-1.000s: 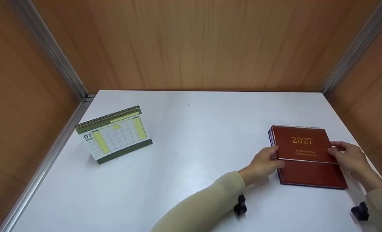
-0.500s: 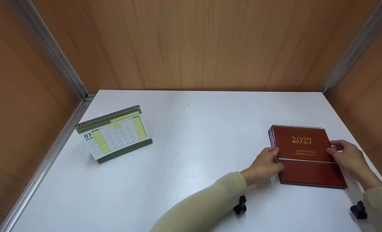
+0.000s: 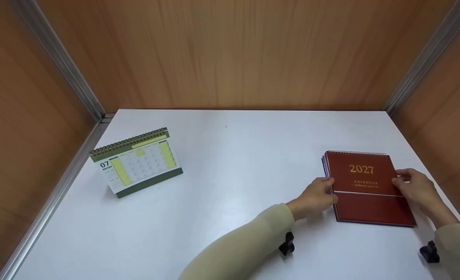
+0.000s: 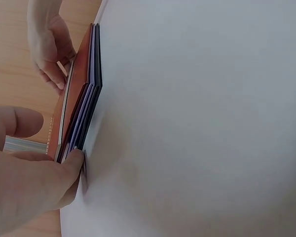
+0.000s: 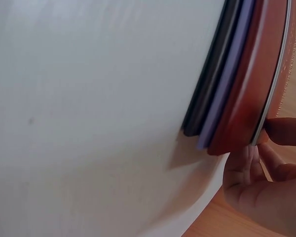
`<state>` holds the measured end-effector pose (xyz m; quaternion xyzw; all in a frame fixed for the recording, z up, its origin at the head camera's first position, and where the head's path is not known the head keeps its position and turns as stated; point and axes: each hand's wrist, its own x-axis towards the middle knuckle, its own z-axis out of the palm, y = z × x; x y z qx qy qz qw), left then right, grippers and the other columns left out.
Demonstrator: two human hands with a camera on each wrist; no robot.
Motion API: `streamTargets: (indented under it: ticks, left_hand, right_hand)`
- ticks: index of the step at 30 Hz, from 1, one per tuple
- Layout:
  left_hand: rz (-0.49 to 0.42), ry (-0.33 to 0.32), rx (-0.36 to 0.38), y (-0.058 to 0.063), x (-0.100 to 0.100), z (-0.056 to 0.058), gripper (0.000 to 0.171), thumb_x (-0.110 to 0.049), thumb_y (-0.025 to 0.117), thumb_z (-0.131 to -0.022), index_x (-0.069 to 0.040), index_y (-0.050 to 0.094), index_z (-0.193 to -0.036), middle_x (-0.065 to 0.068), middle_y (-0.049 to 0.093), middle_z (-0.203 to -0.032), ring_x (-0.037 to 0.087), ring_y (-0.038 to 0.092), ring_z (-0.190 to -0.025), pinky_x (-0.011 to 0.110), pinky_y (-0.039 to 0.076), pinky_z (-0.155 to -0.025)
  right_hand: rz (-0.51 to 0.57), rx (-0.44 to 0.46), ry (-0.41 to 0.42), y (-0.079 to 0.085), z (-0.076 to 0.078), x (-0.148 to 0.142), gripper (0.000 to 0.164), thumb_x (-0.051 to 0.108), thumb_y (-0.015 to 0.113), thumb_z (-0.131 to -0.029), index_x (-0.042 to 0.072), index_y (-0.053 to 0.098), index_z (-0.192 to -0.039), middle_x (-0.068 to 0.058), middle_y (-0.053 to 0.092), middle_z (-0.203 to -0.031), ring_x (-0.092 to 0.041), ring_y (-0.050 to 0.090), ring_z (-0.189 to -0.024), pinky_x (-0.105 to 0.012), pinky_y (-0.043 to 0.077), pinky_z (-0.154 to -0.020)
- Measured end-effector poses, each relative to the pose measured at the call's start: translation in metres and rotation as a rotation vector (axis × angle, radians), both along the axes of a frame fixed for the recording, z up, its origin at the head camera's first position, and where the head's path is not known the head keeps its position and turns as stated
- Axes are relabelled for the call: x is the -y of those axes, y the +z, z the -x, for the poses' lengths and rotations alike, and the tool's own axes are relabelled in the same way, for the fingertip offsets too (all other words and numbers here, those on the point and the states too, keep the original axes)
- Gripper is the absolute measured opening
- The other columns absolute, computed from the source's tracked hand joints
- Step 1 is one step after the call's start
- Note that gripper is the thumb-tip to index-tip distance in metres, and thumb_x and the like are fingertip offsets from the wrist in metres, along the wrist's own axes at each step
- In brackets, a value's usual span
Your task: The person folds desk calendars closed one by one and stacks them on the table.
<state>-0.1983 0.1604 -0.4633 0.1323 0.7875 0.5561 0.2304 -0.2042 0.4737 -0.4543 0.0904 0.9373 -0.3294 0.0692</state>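
Note:
A dark red desk calendar [image 3: 370, 210] marked 2027 lies on top of a stack at the right of the table. Beneath it, purple [image 5: 220, 98] and black [image 5: 207, 89] folded layers show in the right wrist view. My left hand [image 3: 314, 198] grips the stack's left edge, its fingertips against the layered side in the left wrist view. On the opposite edge, my right hand [image 3: 419, 189] holds the red calendar with thumb and fingers. The hands partly hide both side edges.
An upright green and white desk calendar [image 3: 142, 163] with a July page stands at the table's left. Wooden panels [image 3: 230, 54] enclose the white table [image 3: 222, 179] at the back and sides. Black mounts [image 3: 287, 244] hang under both wrists.
Both hands keep their places on the stack's edges. Only a very slight shift of the whole view shows; the calendars stay put on the table.

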Motion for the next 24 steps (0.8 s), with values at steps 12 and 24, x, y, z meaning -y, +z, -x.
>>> streamTargets:
  ticks: [12, 24]
  left_hand:
    - [-0.031, -0.004, 0.022, 0.003, 0.021, 0.004, 0.073, -0.014, 0.069, -0.097, -0.028, 0.043, -0.164, -0.004, 0.057, -0.150, 0.010, 0.058, -0.127, 0.032, 0.051, -0.107]
    - [-0.018, 0.053, -0.062, 0.025, 0.099, 0.021, 0.065, -0.015, 0.062, -0.102, -0.023, 0.043, -0.164, -0.003, 0.049, -0.161, 0.015, 0.054, -0.139, 0.031, 0.051, -0.109]
  right_hand:
    - [-0.053, -0.029, -0.006, 0.004, 0.003, -0.001, 0.057, 0.023, 0.048, -0.111, -0.017, 0.039, -0.151, -0.040, 0.052, -0.134, -0.049, 0.058, -0.113, -0.026, 0.051, -0.077]
    - [-0.052, -0.226, 0.003, 0.036, 0.003, 0.025, 0.059, 0.028, 0.051, -0.110, -0.009, 0.042, -0.156, -0.041, 0.042, -0.150, -0.061, 0.040, -0.134, -0.048, 0.054, -0.087]
